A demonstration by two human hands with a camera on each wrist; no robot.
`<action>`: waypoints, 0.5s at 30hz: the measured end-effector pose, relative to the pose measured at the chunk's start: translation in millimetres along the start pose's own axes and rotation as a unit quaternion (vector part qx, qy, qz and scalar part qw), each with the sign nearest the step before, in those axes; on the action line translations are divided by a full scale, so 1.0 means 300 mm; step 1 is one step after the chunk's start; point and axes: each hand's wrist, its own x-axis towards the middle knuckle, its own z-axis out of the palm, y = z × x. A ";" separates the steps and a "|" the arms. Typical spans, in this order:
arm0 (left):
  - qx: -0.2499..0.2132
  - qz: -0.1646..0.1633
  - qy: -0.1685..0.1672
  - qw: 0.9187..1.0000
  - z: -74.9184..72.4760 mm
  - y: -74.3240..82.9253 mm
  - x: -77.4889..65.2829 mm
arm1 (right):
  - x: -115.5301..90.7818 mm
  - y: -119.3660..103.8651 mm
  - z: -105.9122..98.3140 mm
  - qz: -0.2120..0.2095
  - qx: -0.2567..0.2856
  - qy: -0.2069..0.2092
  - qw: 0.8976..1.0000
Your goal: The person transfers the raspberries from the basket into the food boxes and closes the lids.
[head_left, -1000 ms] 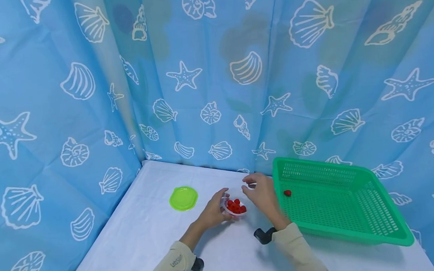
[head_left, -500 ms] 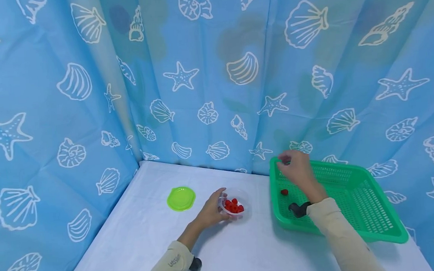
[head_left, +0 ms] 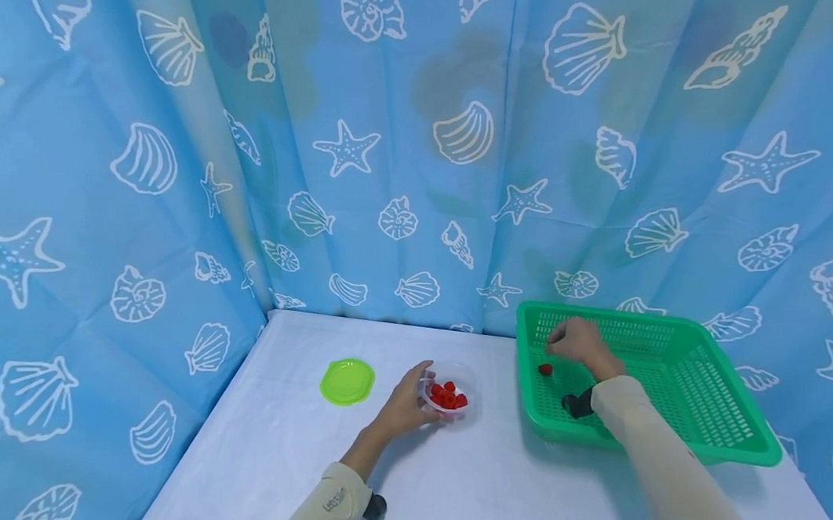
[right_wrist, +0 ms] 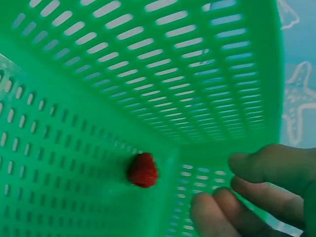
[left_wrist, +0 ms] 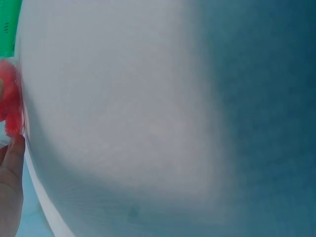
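Note:
In the head view my left hand (head_left: 401, 408) grips the left side of a small clear plastic tub (head_left: 469, 377) standing on the white table. Several red raspberries (head_left: 448, 397) lie in that tub. My right hand (head_left: 583, 344) is inside the green basket (head_left: 649, 385), above its floor. One raspberry (right_wrist: 143, 170) rests on the basket floor near a corner, just off the fingertips. Between the right thumb and fingers there is a gap with nothing held. The left wrist view catches only some left fingers (left_wrist: 11, 185) and part of the berries at its edge.
A bright green lid (head_left: 347, 381) lies flat on the table (head_left: 244, 473), left of the tub. Raised perforated walls surround the basket on the right. A blue shell-print curtain (head_left: 396, 135) hangs behind the table and along its left side.
My right hand has left the tub, passed rightward over the basket rim and lowered inside near the raspberry. The left hand keeps holding the tub in place.

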 end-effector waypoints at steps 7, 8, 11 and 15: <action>0.007 0.002 0.004 1.000 -0.004 -0.012 -0.003 | 0.021 0.033 0.056 0.062 0.028 -0.056 0.996; 0.007 0.003 0.004 1.000 -0.006 -0.012 -0.004 | 0.025 0.036 0.064 0.065 0.026 -0.056 0.996; 0.007 0.007 0.004 1.000 -0.007 -0.011 -0.002 | 0.035 0.042 0.084 0.074 0.012 -0.058 0.995; 0.009 0.015 0.002 1.000 -0.003 -0.012 0.002 | 0.035 0.049 0.100 0.094 0.011 -0.068 0.993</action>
